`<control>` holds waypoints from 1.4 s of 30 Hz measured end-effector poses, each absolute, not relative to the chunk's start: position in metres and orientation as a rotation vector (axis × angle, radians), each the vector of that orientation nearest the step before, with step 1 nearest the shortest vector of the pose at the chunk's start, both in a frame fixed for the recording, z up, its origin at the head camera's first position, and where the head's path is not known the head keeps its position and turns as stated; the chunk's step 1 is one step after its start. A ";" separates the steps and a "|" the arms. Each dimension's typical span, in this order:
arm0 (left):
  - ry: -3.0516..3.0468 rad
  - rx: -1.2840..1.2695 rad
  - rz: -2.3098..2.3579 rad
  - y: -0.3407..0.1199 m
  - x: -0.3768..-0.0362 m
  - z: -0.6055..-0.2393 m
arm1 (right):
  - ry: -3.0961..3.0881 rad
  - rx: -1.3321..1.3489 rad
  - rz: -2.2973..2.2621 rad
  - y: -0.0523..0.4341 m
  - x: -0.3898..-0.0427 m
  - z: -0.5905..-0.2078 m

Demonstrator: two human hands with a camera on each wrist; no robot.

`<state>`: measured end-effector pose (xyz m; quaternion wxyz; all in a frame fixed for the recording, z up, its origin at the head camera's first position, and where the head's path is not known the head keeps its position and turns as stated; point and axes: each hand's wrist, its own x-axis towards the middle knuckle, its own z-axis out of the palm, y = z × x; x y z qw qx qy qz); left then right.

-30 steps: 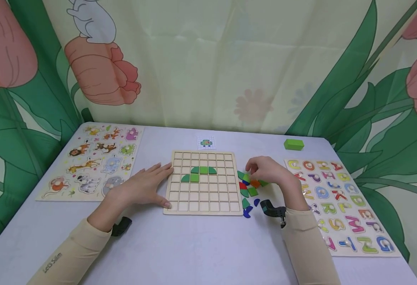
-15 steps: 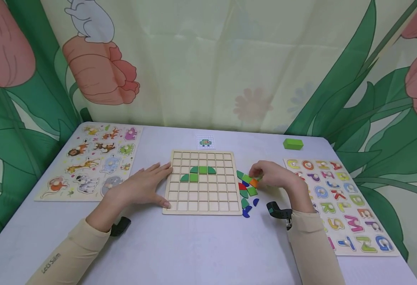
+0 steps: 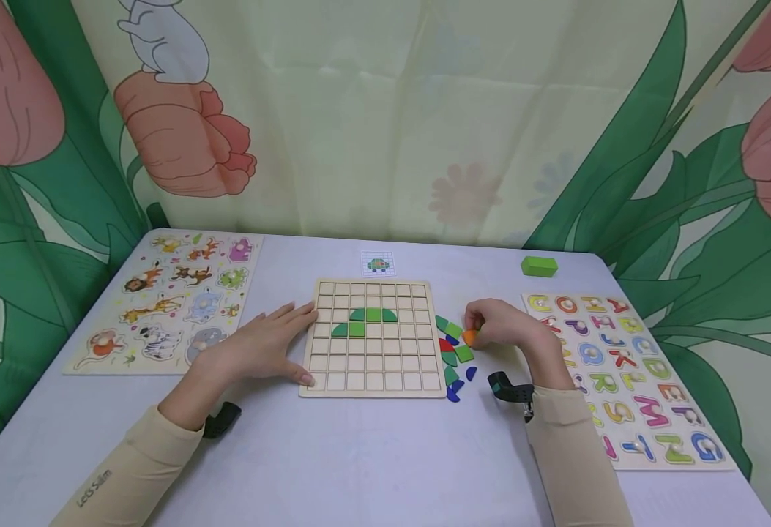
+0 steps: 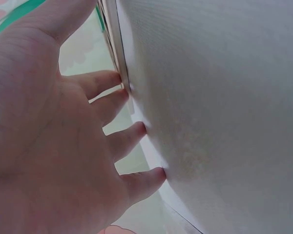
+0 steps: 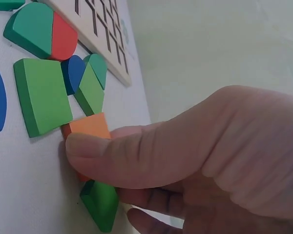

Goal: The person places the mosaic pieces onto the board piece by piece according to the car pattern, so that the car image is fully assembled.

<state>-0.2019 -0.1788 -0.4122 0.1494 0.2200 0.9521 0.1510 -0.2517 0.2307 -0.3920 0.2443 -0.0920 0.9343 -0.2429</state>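
My right hand (image 3: 507, 322) is over the loose blocks to the right of the wooden grid board (image 3: 372, 366). In the right wrist view its thumb presses on an orange square block (image 5: 92, 126), with the other fingers behind it. Just under the thumb a dark green block (image 5: 101, 204) touches the orange one. My left hand (image 3: 253, 351) lies with fingers spread along the board's left edge, thumb at the near corner; the left wrist view shows the fingertips down on the table. Within the grid sit green squares (image 3: 373, 315) and dark green quarter-rounds (image 3: 389, 315).
Between board and right hand lie loose green, blue and red blocks (image 3: 447, 345). A pattern card (image 3: 378, 263) is behind the board. An animal puzzle (image 3: 161, 307) stands left, a letter puzzle (image 3: 635, 380) right, and a green block (image 3: 539, 266) at the back right.
My right hand has shifted slightly right, off the green blocks, and its thumb and fingers now pinch the orange block. The left hand has stayed at the board's edge.
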 end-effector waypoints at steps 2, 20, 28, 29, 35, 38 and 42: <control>2.741 0.642 0.429 -0.180 -0.202 -0.414 | 2.560 -0.248 -0.659 0.230 -0.252 -0.393; 2.736 0.656 0.425 -0.179 -0.204 -0.416 | 2.579 -0.298 -0.838 0.229 -0.253 -0.389; 2.735 0.649 0.435 -0.178 -0.204 -0.415 | 2.596 -0.359 -0.961 0.212 -0.252 -0.386; 2.736 0.651 0.434 -0.179 -0.204 -0.415 | 2.591 -0.364 -0.971 0.209 -0.252 -0.387; 2.738 0.656 0.429 -0.180 -0.204 -0.416 | 2.585 -0.365 -0.991 0.192 -0.252 -0.391; 2.736 0.655 0.430 -0.180 -0.204 -0.416 | 2.582 -0.368 -1.007 0.182 -0.250 -0.393; 2.738 0.659 0.431 -0.180 -0.204 -0.416 | 2.570 -0.418 -1.020 0.170 -0.248 -0.396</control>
